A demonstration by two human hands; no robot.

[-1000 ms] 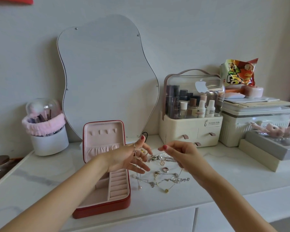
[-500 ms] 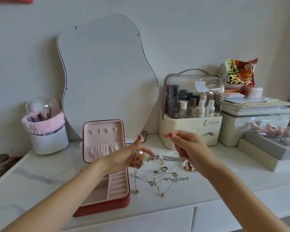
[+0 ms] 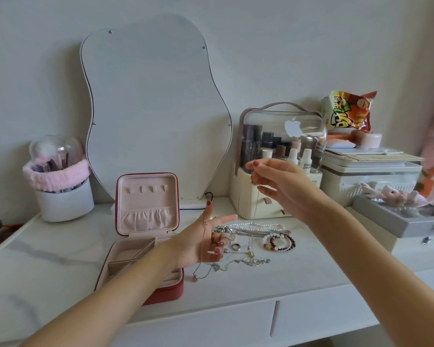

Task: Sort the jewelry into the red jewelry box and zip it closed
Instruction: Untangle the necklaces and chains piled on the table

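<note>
Head view, looking down on a white marble-patterned bench [image 3: 60, 249]. At lower centre-left stands the red jewelry box [image 3: 148, 236], unzipped, its lid upright and its pink-lined compartments exposed. Left hand [image 3: 206, 244], at centre frame just right of the box, has thumb and index finger spread while the other fingers curl toward the palm; a thin gold-toned chain [image 3: 202, 249] hangs from between thumb and index, its small pendant dangling just above the bench. Right hand [image 3: 283, 186], raised at centre-right, pinches a fine silver necklace [image 3: 255, 214] between thumb and index; the strand falls straight down to the pile below. On the bench between the hands lie a pearl strand [image 3: 256, 225], beaded bracelets [image 3: 280, 242], a ring [image 3: 236, 246] and tangled silver chains [image 3: 246, 261]. Behind, a wavy-edged mirror [image 3: 156, 108] leans against the wall; a cosmetics organiser [image 3: 281, 159] stands at right, a brush holder [image 3: 60, 181] at left.
</note>
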